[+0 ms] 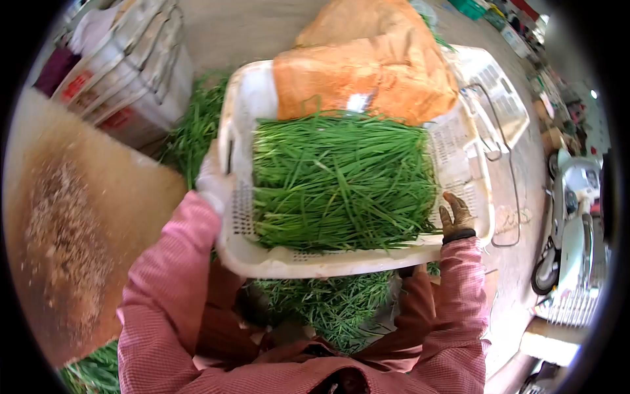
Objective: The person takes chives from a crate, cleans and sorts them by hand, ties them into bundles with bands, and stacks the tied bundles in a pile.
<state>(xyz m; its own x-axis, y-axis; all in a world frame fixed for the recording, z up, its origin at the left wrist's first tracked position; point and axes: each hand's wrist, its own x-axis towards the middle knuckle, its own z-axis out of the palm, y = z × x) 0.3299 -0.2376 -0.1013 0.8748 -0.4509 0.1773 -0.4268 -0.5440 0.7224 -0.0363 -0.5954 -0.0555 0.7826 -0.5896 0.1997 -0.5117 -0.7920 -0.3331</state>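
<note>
A white plastic basket (328, 264) is held up in front of my body, tilted a little. Long green leafy stalks (341, 180) lie in it side by side in a thick layer. An orange cloth (367, 75) covers its far edge. My left hand (214, 180), in a pale glove, grips the basket's left rim, its fingers partly hidden. My right hand (457, 215), in a worn, stained glove, is at the near right corner inside the basket, with its fingers spread beside the ends of the stalks.
At the left is a board (85, 230) strewn with brown debris. Behind it stands a white container (131, 85) with red marks. More greens (335, 308) lie below the basket. Another white basket (505, 98) and a bent metal rod (512, 190) are at the right, with a scooter (571, 230) beyond.
</note>
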